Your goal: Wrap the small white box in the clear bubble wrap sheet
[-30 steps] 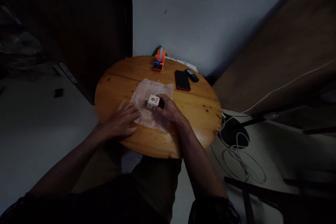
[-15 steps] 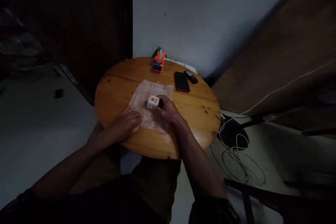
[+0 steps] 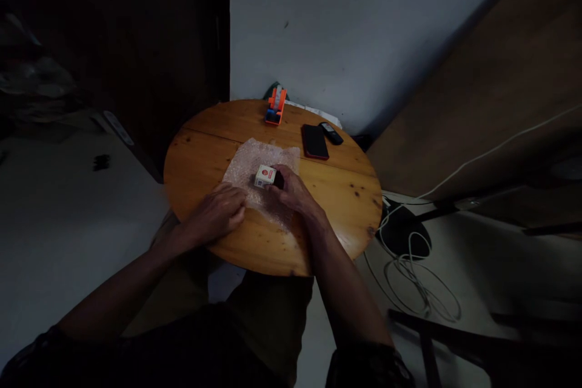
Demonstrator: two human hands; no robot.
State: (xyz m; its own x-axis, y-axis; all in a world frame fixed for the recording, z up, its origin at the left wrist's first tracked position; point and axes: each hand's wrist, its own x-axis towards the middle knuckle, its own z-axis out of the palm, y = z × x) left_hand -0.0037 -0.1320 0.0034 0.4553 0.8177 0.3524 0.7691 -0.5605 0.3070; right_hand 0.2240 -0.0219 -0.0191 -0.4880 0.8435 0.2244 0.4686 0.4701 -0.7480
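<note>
A small white box (image 3: 265,176) with red print rests on a sheet of bubble wrap (image 3: 248,160) spread over the round wooden table. My right hand (image 3: 291,189) grips the box from its right side, thumb near and fingers on the far side. At the near left edge of the wrap, my left hand (image 3: 225,209) has its fingers curled closed on the sheet's corner. What lies under those fingers is partly hidden.
An orange tape dispenser (image 3: 275,106) stands at the table's far edge. Right of it lie a dark flat wallet-like case (image 3: 315,141) and a black phone-like device (image 3: 331,133). White cables (image 3: 421,279) coil on the floor at right, near a dark chair (image 3: 436,330).
My left hand has shifted slightly upward, and the near left edge of the bubble wrap has moved with it. My right hand and the box stay in place.
</note>
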